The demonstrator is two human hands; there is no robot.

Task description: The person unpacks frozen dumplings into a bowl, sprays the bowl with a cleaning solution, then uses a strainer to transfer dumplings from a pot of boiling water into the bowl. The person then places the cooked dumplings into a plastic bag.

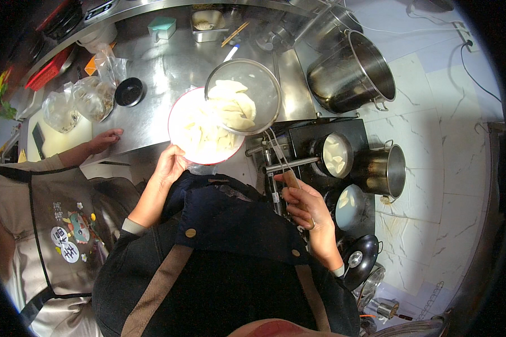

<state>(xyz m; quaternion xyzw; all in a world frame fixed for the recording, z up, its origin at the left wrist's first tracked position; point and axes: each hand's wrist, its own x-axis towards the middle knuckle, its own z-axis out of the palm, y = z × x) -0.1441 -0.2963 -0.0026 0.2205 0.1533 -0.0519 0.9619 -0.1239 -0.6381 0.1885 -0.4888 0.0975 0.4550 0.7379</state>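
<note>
My left hand (171, 163) grips the near rim of a white plate (177, 137) edged in red, which bears several dumplings (204, 141). In my right hand (305, 200) is the wooden handle (293, 180) of a wire-mesh strainer (265, 94). The strainer's bowl overlaps the plate's far right side. More pale dumplings (235, 107) lie in the mesh, bunched on the side over the plate. Glare washes out part of the plate, and the strainer hides its far right edge.
To the right, a pot (345, 139) and a wok-like pan (339, 215) of liquid on the stove hold dumplings. Tall stockpots (337, 80) stand beyond. Left are a co-worker's hand (105, 141), a black bowl (129, 92) and plastic bags (92, 99). Chopsticks (235, 33) lie on the steel counter (152, 122).
</note>
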